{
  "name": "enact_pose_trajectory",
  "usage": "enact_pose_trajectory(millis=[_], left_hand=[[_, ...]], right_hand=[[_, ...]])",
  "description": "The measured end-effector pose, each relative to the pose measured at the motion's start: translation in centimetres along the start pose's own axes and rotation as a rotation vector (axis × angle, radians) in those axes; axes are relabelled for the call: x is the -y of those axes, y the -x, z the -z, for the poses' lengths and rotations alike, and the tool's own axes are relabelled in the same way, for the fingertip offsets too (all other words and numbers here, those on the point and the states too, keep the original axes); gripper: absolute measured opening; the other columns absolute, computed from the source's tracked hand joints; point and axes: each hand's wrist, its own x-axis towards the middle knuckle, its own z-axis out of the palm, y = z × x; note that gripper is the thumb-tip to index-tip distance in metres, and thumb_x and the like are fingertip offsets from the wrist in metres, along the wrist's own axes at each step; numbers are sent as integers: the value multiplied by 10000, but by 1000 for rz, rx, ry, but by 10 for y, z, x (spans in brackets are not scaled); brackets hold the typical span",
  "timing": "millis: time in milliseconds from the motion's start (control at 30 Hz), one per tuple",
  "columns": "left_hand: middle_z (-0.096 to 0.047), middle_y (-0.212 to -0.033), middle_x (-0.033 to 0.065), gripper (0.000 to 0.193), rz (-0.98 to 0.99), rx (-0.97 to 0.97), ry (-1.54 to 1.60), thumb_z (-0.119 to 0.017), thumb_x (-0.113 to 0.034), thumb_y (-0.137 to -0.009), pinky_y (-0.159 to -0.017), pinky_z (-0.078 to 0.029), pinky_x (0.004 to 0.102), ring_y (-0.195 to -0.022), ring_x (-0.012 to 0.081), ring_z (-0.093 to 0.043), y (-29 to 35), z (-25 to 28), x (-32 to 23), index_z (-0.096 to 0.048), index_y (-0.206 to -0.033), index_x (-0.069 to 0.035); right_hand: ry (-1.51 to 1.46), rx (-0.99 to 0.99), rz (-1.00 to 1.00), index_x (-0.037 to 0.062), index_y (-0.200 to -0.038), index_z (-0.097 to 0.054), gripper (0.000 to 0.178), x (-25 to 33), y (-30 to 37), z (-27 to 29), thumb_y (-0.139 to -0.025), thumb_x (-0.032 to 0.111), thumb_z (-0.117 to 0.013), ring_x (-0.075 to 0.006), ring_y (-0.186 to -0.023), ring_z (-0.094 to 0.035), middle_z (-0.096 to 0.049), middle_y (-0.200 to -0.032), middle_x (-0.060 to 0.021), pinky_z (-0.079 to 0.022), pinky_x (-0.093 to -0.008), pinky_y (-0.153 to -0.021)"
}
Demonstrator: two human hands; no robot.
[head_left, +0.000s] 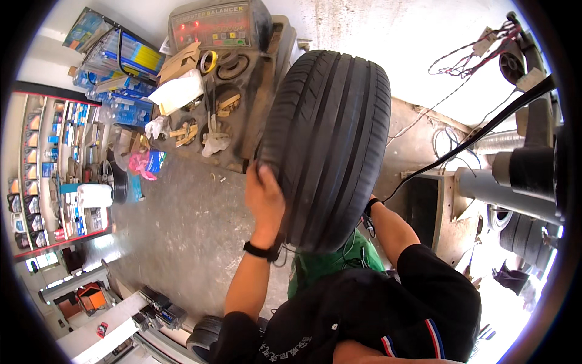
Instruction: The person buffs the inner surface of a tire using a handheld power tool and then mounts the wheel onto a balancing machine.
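A large black car tire (330, 145) stands upright right in front of me, its grooved tread facing up toward me. My left hand (265, 200) grips its left edge near the sidewall, slightly blurred, with a black band on the wrist. Past the tire's right edge, only a sliver of my right hand (372, 200) and its wrist show; its fingers are hidden behind the tire. Just beyond and to the left is a wheel balancing machine (257, 91) with a lit red display. Whether the tire is mounted on the machine's shaft is hidden.
Wheel weights (185, 134), a tape roll (208, 61) and a cardboard box (179, 63) lie on the machine's top. Shelves (45, 158) of boxed goods line the left. On the right are a black hose (467, 142), a grey cylinder (509, 194) and stacked tires (526, 239).
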Motion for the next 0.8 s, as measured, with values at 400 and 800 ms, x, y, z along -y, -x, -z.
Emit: enact_pose_trajectory(millis=[400, 800], left_hand=[[-539, -1237, 300, 625, -54, 124, -149, -448, -446, -927, -956, -428, 469, -1105, 427, -560, 157, -29, 333, -452, -1302, 55], [-587, -1225, 230, 506, 10, 142, 279, -344, -353, -1033, -978, -402, 370, -1125, 318, -555, -16, 10, 66, -539, -1234, 69]], right_hand=[[2, -8, -2, -27, -1151, -595, 452, 4, 7, -6, -880, 335, -593, -242, -871, -683, -689, -984, -133, -569, -328, -673], [10, -31, -15, -34, -1148, -595, 477, 8, 3, -1, -869, 353, -599, -251, -887, -680, -686, -995, -146, -564, -333, -691]])
